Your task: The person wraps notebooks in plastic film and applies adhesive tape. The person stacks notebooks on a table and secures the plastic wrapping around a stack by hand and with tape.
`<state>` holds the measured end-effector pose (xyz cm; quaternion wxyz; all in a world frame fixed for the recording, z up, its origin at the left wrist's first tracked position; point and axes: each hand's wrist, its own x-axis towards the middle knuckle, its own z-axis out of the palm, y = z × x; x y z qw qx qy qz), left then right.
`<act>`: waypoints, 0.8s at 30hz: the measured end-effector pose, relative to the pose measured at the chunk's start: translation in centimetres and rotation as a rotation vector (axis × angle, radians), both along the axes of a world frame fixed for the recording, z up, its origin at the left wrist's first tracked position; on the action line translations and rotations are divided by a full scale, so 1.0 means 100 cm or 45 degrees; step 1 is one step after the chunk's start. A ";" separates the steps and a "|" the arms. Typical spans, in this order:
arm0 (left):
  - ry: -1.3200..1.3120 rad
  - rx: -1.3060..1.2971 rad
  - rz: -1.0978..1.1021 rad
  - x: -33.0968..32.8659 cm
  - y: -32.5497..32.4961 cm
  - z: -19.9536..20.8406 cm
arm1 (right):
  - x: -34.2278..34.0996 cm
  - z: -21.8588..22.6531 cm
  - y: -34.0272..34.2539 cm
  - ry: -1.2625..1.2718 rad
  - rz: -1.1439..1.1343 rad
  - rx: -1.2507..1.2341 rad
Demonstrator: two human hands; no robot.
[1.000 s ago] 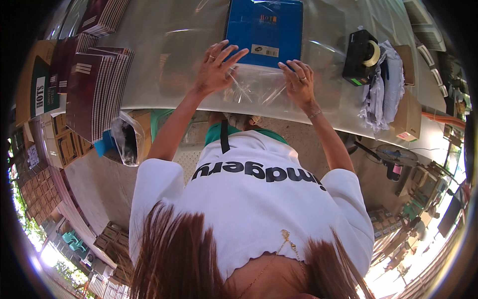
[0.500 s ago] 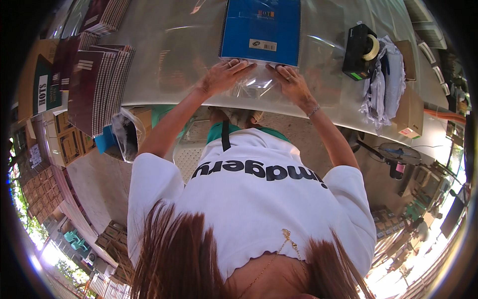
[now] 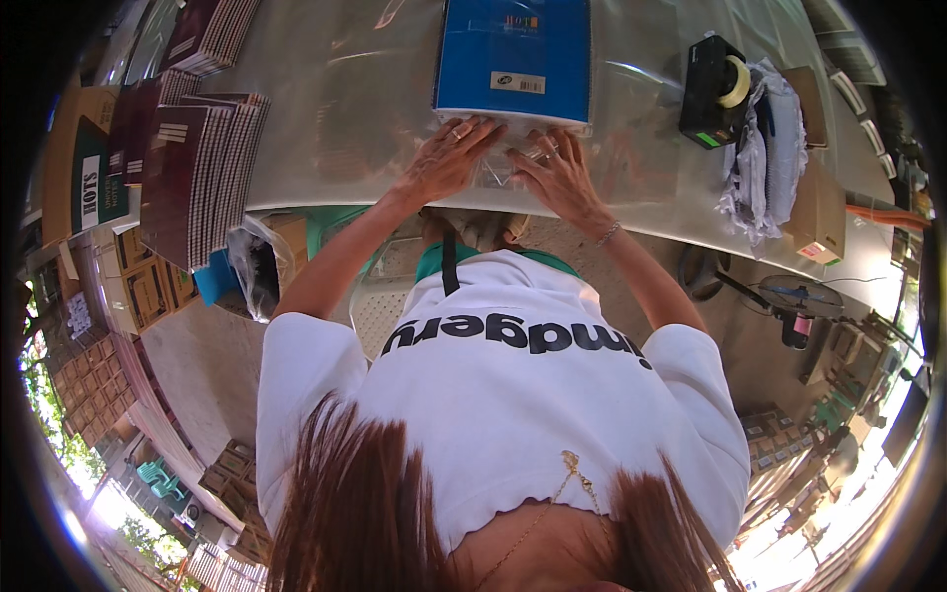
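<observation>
A blue-covered spiral notebook point(image 3: 513, 54), seemingly on top of a stack, lies in front of me on the table with its near edge toward me. Clear plastic film point(image 3: 493, 176) shows at that edge, between my hands. My left hand point(image 3: 449, 158) lies against the near left part of the edge, fingers stretched out toward the middle. At the near right part, my right hand point(image 3: 562, 173) rests with its fingers extended and the thumb spread toward the left hand. Both sets of fingertips touch the film; neither hand is closed around anything.
Maroon spiral-bound notebooks point(image 3: 187, 183) stand stacked at the left table edge, by a cardboard box point(image 3: 69, 158). On the right are a black tape dispenser point(image 3: 705, 99), a bundle of plastic wrappers point(image 3: 769, 148) and another carton point(image 3: 817, 212). A fan point(image 3: 801, 301) stands beyond the table's right side.
My right hand has shifted slightly left and its thumb has spread out. The notebook sits slightly higher in view. My left hand stays at the near edge, its fingers a little raised.
</observation>
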<state>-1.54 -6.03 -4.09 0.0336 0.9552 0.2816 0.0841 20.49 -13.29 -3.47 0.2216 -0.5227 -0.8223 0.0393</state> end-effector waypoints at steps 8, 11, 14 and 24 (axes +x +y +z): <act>-0.057 -0.103 -0.011 0.006 0.000 0.022 | -0.007 -0.006 0.002 0.270 -0.096 -0.041; -0.164 -0.105 0.015 0.006 0.000 0.012 | -0.025 0.015 -0.004 0.301 -0.108 0.073; -0.257 -0.127 0.054 0.009 -0.001 0.008 | -0.030 0.015 -0.004 0.259 -0.113 0.151; -0.628 -0.394 0.407 0.009 -0.004 -0.013 | -0.024 0.037 0.023 0.414 -0.159 0.171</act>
